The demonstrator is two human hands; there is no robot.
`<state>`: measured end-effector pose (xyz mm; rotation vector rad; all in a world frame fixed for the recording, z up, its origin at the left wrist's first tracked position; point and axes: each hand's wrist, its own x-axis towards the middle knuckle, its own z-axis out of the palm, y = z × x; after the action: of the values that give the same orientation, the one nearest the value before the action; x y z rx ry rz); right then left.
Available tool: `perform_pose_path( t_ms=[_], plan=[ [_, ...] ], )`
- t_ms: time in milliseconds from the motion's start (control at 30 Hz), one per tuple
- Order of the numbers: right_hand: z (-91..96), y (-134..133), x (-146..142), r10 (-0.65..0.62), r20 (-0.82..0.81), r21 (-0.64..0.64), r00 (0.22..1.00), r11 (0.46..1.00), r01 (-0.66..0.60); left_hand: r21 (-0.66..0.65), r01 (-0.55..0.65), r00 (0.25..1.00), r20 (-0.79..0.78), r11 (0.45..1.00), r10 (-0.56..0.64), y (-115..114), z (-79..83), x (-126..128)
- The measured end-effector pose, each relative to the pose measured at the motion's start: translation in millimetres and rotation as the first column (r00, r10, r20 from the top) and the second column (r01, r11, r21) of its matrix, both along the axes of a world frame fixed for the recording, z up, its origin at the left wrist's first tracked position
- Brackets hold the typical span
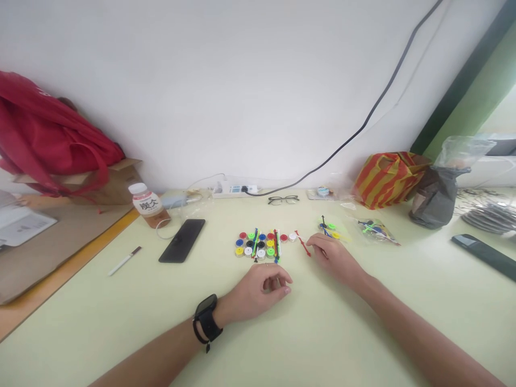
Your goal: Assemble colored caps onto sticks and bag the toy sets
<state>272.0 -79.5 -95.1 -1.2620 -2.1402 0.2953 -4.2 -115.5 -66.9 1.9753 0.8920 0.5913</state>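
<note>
Hands curl loosely, left (256,290) near discs (261,253), right (332,258) beside red arrow (302,243).

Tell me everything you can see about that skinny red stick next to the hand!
The red stick is thin and straight, with wider ends; the far one looks a bit like an arrowhead. It seems to be plastic. It lies slantwise on the pale green table, its far end leaning left, near a white disc. Its near end is right by the fingertips of the right hand, but I can't tell whether they touch.
</note>
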Motion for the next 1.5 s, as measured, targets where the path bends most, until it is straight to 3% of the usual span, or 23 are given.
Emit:
perform_pose_path(
  t_ms=[600, 900, 1500],
  plan=[
    [21.4, -16, -9, 0.081, 0.103, -0.133, 0.991, 0.989, -0.067, 0.022, 0.005, 1.0, -0.004, 1.0, -0.005, 0, -1.7, -1],
    [12.9, -11, -6, 0.022, -0.025, -0.023, 0.999, 0.999, -0.023, 0.033, 0.008, 1.0, -0.018, 0.999, -0.008, 0, -1.5, -1],
    [3.8, -6, -7, -0.015, -0.025, -0.084, 1.0, 0.996, 0.013, 0.027, 0.027, 0.999, -0.028, 0.999, -0.027, 0, 0.0, -1]
  ],
)
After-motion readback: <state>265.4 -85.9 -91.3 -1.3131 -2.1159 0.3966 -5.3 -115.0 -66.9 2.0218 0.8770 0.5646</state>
